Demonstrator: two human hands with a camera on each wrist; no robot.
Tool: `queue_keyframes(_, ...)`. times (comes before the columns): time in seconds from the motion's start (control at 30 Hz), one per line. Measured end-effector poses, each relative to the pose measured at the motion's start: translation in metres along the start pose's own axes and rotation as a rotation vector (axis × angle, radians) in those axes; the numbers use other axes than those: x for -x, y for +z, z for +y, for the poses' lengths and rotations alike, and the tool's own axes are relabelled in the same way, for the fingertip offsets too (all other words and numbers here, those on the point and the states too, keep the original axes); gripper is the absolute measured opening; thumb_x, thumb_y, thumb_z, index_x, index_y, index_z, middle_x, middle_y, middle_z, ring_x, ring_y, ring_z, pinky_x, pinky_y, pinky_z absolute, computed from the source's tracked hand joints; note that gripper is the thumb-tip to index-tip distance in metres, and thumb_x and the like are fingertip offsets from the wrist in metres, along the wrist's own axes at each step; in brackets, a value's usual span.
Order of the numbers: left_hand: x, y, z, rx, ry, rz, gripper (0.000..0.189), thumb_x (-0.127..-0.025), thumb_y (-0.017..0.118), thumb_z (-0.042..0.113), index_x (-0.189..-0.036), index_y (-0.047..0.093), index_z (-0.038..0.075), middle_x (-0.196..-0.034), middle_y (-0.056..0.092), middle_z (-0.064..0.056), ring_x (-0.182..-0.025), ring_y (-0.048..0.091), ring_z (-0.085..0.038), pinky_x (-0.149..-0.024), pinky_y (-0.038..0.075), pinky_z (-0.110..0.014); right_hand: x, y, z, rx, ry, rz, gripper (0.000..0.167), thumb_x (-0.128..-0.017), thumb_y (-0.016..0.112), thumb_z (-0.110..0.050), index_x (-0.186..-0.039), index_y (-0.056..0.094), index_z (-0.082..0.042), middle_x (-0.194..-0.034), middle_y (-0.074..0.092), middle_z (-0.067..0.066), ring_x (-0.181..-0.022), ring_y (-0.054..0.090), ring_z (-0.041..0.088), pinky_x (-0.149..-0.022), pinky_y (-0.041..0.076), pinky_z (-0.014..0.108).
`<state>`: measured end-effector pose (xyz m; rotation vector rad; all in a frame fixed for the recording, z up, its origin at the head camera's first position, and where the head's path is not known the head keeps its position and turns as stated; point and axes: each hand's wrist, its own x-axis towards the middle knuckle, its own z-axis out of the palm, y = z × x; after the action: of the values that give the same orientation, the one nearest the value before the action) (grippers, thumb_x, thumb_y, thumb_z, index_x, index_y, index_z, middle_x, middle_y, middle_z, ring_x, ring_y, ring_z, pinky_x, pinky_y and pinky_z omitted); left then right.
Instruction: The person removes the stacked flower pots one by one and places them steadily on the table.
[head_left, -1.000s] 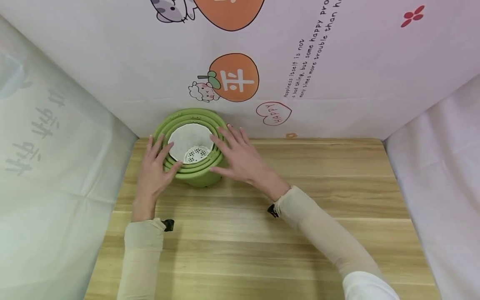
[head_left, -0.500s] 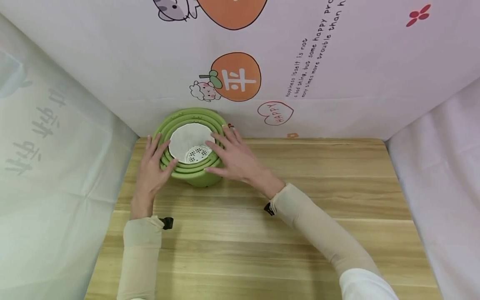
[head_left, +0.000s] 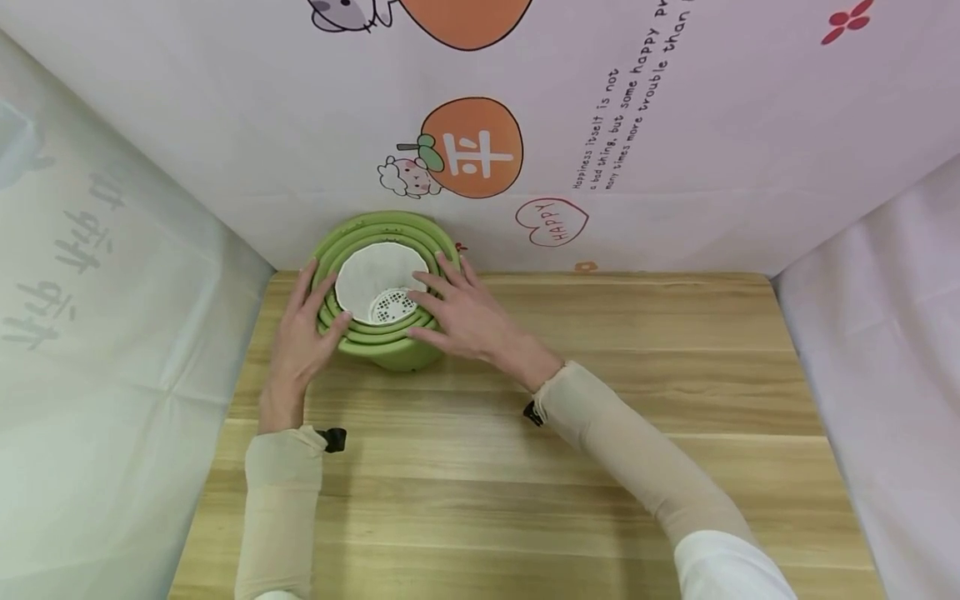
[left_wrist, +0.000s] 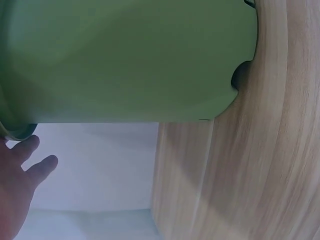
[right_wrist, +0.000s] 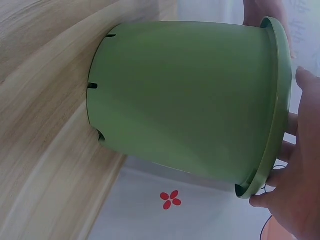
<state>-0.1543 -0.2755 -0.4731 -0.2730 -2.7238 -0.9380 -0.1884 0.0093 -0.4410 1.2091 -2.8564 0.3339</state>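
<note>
Several green flower pots [head_left: 403,357] stand nested in one another on the table, with a white pot [head_left: 375,275] innermost, its bottom full of holes. My left hand [head_left: 298,337] lies at the left side of the rims, fingers spread and thumb toward the front. At the right side, my right hand [head_left: 476,321] has its fingers spread over the rims, the tips reaching toward the white pot. The outer pot's smooth wall [right_wrist: 185,95] and notched foot fill much of the right wrist view. Loosely spread fingers [left_wrist: 42,170] show by the rim in the left wrist view.
The wooden table [head_left: 570,500] extends to the right and front of the pots. A white printed sheet [head_left: 645,233] rises right behind them, and a pale sheet [head_left: 127,400] hangs along the left side.
My right hand has shifted slightly left over the rims, and my left hand has also moved a little left. The nested pots stay where they stand.
</note>
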Motion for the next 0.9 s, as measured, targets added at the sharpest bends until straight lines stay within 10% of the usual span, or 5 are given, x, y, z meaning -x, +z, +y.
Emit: queue_keyframes(0.9, 0.001, 0.005, -0.001, 0.066, 0.01, 0.034, 0.075, -0.095, 0.048, 0.062, -0.15, 0.045, 0.012, -0.165, 0.02, -0.002, -0.149, 0.02, -0.034, -0.111, 0.024, -0.068, -0.021, -0.006, -0.006, 0.159, -0.025, -0.149, 0.071, -0.097, 0.023, -0.071, -0.138, 0.06, -0.027, -0.149, 0.05, 0.002, -0.144, 0.016, 0.053, -0.111, 0.003, 0.074)
